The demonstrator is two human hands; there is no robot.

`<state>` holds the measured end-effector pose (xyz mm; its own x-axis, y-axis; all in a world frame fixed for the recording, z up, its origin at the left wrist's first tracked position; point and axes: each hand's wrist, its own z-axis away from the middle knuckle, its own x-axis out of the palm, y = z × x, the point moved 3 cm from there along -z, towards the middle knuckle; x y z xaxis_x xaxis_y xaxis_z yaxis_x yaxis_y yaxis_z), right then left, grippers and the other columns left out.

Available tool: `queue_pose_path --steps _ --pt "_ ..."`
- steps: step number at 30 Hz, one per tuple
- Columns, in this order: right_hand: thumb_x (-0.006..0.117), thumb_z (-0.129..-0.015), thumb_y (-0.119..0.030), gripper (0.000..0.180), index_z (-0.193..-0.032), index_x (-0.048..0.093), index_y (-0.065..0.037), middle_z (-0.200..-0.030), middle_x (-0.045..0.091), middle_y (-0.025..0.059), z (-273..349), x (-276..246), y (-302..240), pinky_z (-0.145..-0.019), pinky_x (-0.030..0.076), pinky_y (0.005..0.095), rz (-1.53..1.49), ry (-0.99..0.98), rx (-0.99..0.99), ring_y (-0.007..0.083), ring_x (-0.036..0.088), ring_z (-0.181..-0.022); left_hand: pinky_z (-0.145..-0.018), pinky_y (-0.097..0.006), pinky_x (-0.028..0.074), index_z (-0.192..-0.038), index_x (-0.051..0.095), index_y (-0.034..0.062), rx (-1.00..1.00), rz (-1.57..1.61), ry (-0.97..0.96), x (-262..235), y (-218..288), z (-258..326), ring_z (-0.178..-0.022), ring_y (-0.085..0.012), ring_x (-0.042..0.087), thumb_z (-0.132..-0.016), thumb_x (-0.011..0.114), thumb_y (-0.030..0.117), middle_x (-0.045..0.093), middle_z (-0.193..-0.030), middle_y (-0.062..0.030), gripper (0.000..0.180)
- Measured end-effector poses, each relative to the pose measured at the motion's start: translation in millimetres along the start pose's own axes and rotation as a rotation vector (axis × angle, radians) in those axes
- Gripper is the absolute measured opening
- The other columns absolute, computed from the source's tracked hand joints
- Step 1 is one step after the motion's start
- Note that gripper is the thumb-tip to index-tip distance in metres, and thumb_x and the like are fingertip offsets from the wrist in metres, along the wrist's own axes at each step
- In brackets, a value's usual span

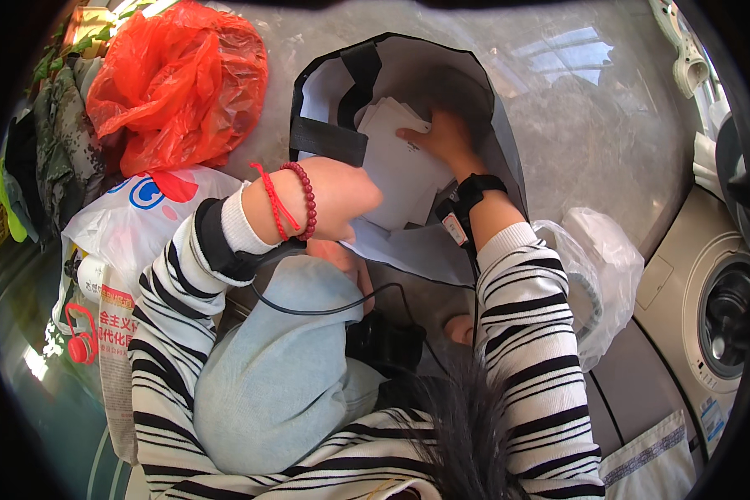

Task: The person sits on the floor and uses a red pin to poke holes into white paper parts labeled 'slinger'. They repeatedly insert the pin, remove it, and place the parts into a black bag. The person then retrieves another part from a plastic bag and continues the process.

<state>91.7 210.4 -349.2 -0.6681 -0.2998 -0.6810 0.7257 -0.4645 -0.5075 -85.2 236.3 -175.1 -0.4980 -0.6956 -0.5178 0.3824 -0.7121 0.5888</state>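
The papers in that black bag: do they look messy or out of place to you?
A little. The white papers lie fanned at different angles inside the black bag, not squared up. The right hand rests on them; the left hand is at the bag's near edge. Nothing looks torn or spilled.

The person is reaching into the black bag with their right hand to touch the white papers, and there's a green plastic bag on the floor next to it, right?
Not quite: the plastic bag beside the black bag is red-orange, not green, as the head view shows. The right hand does reach into it onto the white papers.
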Motion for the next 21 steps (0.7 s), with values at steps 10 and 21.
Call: queue_pose_path --steps 10,21 --pt "0.083 -0.051 -0.051 0.081 -0.106 0.062 0.004 -0.1 0.066 0.0216 -10.0 6.5 5.4 -0.08 0.05 0.0366 -0.028 -0.196 -0.039 0.032 0.065 -0.091 -0.075 -0.04 0.053 -0.101 0.056 -0.0013 0.005 0.022 -0.042 5.5 -3.7 -4.7 -0.096 -0.0353 0.06 -0.071 0.074 0.018 0.062 -0.095 -0.0206 0.04" --pt "0.086 -0.05 -0.032 0.068 -0.1 0.064 0.008 -0.095 0.066 0.0222 43.0 -32.7 -25.5 -0.075 0.051 0.0364 -0.116 -0.283 -0.072 0.0318 0.065 -0.086 -0.08 -0.04 0.049 -0.121 0.039 0.0008 -0.201 0.307 0.432 0.4 -30.7 -7.4 -0.098 -0.0386 0.056 -0.071 0.076 0.02 0.047 -0.115 -0.0186 0.065"
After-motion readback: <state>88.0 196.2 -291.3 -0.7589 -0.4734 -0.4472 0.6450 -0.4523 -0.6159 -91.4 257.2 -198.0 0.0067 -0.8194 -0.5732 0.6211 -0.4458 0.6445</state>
